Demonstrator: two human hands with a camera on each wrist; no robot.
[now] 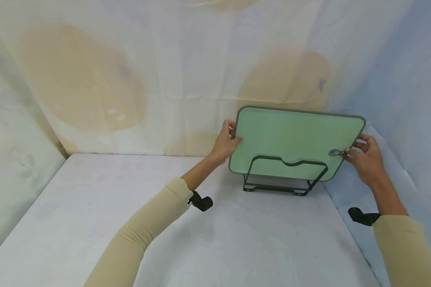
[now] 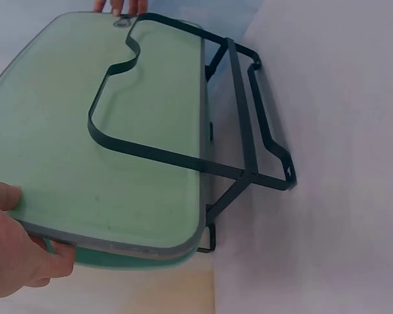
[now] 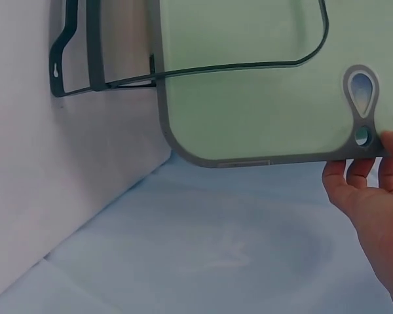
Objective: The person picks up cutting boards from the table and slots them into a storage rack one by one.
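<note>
**Board half-seated in rack, both hands on its ends**

Head view: I've got the green cutting board (image 1: pixel 294 141) on its long edge in the black wire rack (image 1: pixel 283 177), which sits near the far right corner of the tabletop (image 1: pixel 215 223), close to the back drape. My left hand (image 1: pixel 225 141) grips the board's left end, thumb on the front face, fingers wrapped behind. My right hand (image 1: pixel 366 157) pinches the right end by the grey hanging loop. Board looks tilted, right end lower. My read: this is the seating step; the next move calls for levelling it and letting it settle in the slot before either hand lets go (rack looks light, could skid).

Left wrist view: left hand (image 2: pixel 16 252) is clamped on the board's (image 2: pixel 98 144) grey rim, thumb on top, fingers curled underneath. The rack's (image 2: pixel 249 131) front wire lies across the board's face.

Right wrist view: right hand's fingertips (image 3: pixel 360 171) curl up under the board's (image 3: pixel 262 98) lower rim, just below the loop hole, thumb at the frame's right edge. Fingers close together, holding rather than squeezing hard, as far as I can tell.
</note>
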